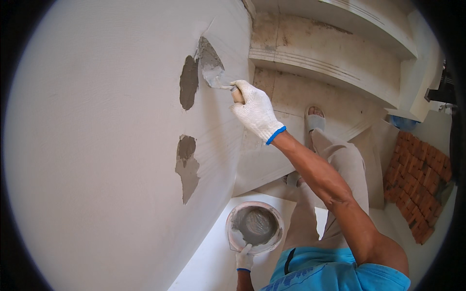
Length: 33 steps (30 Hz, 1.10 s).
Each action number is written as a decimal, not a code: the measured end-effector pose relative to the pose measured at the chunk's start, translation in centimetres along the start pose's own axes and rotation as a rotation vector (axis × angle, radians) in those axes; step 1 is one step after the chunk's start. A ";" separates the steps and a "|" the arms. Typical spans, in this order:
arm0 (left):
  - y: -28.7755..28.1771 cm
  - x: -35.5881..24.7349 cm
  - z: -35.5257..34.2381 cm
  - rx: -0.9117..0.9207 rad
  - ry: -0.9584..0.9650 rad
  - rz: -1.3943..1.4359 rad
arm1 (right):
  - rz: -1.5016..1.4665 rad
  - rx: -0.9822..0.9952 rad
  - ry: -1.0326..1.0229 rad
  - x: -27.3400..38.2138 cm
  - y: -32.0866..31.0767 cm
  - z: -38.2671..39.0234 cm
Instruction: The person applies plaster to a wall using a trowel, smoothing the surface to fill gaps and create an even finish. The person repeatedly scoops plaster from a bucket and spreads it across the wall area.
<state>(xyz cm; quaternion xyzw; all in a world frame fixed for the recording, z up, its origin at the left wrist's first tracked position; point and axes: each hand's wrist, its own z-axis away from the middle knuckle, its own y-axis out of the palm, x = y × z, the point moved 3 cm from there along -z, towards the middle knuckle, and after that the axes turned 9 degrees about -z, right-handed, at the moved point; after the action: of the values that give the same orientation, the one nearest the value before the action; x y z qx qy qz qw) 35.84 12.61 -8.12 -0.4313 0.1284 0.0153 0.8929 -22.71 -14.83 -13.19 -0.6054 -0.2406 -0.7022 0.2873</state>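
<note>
My right hand (256, 107), in a white knit glove with a blue cuff, is closed round the wooden handle of a pointing trowel (212, 72). Grey mortar coats part of the blade, which lies at the wall beside a dark, wet-looking mortar patch (189, 83). Lower on the wall is a second patch (187, 167), dark at its top and paler below. Down by my body, my left hand (244, 258), gloved the same way, grips the near rim of a round bucket (277, 218). Grey mortar sits inside it. The left fingers are partly hidden.
The pale wall (97, 145) fills the left side. Stone steps (330, 63) rise at the upper right, and my sandalled foot (315, 119) stands near them. Stacked red bricks or tiles (417, 179) are at the right, below a blue object (403, 122).
</note>
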 end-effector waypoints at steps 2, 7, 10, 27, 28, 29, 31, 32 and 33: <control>0.4 1.2 0.3 0.006 -0.068 0.078 | 0.001 0.000 -0.016 0.2 0.7 -0.3; 2.0 3.0 0.2 0.019 -0.281 0.392 | 0.152 0.072 -0.018 -0.8 2.6 0.0; 0.4 0.2 -0.2 0.146 -0.076 0.020 | 0.262 0.108 0.021 -1.4 2.2 1.1; 1.3 -0.1 -0.6 -0.022 -0.707 1.088 | 0.344 0.130 0.033 1.1 0.5 0.9; 1.2 -0.1 -0.5 -0.025 -0.738 1.112 | 0.347 0.143 0.040 1.3 0.2 1.0; 1.3 0.2 -0.6 -0.006 -0.697 1.044 | 0.328 0.115 0.017 1.4 0.1 0.8; 1.0 -0.1 -0.8 0.031 -0.618 0.904 | 0.289 0.060 -0.027 2.0 -0.1 0.5; 0.9 -0.4 -0.8 0.018 -0.642 0.939 | 0.297 0.055 -0.016 2.3 0.0 0.1; 0.8 -0.7 -0.8 0.003 -0.666 0.973 | 0.306 0.051 -0.005 2.6 0.2 -0.5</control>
<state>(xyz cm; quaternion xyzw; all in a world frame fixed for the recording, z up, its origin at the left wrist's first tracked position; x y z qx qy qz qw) 34.89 12.56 -9.10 -0.2933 0.0241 0.5577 0.7761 -23.22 -15.65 -10.69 -0.6292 -0.1642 -0.6424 0.4055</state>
